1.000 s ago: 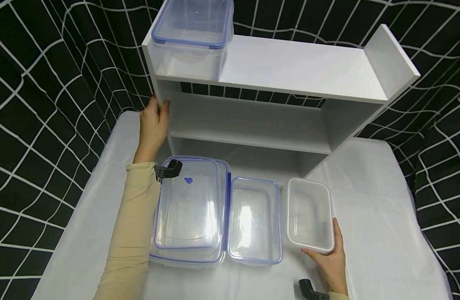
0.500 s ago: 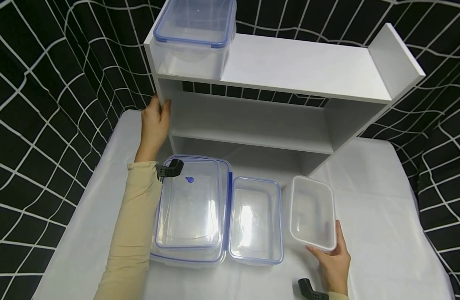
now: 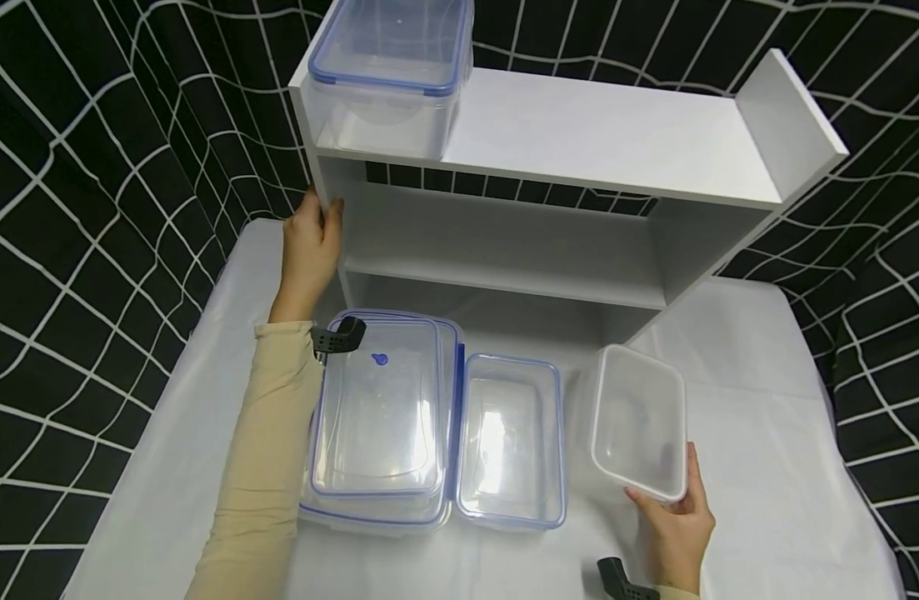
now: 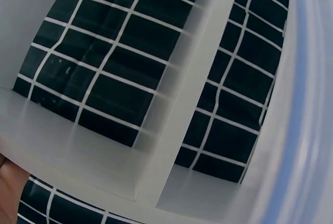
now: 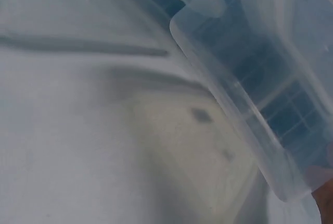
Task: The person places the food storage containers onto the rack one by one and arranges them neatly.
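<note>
My left hand grips the left side panel of a white shelf unit, thumb on the inner side. In the left wrist view part of that hand shows at the edge of the white panel. My right hand holds a translucent food container with a white rim and no lid by its near right corner. In the right wrist view the container is tilted and its near end stands off the white cloth. Just left of it lies a blue-rimmed clear container.
A large clear container with a blue lid stands at the left end of the top shelf. Blue-rimmed containers are stacked before the unit, under the left forearm. Dark grid-patterned curtains surround the cloth-covered table.
My right hand has moved the white-rimmed container to the right, away from the blue-rimmed one, and it has turned slightly. My left hand stays on the shelf panel.
</note>
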{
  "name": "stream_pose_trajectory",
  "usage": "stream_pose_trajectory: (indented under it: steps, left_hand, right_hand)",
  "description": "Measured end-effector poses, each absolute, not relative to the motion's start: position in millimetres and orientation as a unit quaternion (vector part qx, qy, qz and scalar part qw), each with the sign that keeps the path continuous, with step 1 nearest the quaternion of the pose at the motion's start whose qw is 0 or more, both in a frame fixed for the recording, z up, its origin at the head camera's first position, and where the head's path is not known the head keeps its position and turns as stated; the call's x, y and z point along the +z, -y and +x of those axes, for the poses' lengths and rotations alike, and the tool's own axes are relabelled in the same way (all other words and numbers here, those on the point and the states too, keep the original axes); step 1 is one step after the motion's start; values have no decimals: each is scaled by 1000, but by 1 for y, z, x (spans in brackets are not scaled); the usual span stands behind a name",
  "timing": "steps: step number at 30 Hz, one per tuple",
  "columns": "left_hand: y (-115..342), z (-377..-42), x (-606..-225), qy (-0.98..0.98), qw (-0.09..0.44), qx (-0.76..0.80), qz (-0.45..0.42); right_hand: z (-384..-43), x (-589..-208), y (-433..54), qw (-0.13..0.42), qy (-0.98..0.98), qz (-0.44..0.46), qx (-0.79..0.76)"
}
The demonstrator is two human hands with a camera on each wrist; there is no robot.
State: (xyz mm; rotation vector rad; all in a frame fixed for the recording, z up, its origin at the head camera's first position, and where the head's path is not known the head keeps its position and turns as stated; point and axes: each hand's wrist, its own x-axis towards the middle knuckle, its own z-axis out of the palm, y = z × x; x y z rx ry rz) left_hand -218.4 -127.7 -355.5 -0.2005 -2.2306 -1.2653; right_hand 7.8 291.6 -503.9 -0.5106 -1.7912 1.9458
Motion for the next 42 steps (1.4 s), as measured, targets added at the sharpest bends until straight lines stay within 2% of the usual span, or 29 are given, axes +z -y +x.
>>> stream_pose_trajectory:
  steps: [7, 16, 23, 33, 42]
  left_hand:
    - [150, -218, -353, 855, 304, -401, -127]
    - [162, -212, -348, 882, 247, -378, -133]
    - [165, -205, -348, 887, 245, -369, -134]
    - [149, -205, -357, 848, 265, -448, -95]
    - [137, -208, -363, 795, 245, -550, -75]
  right_hand:
    - [8, -494, -286, 241, 622, -164, 726]
    - [10, -477, -280, 284, 537, -99, 788]
    - [11, -463, -276, 299, 481, -55, 822]
    - [15, -436, -268, 347, 437, -6, 830]
    - [13, -410, -263, 371, 404, 24, 836]
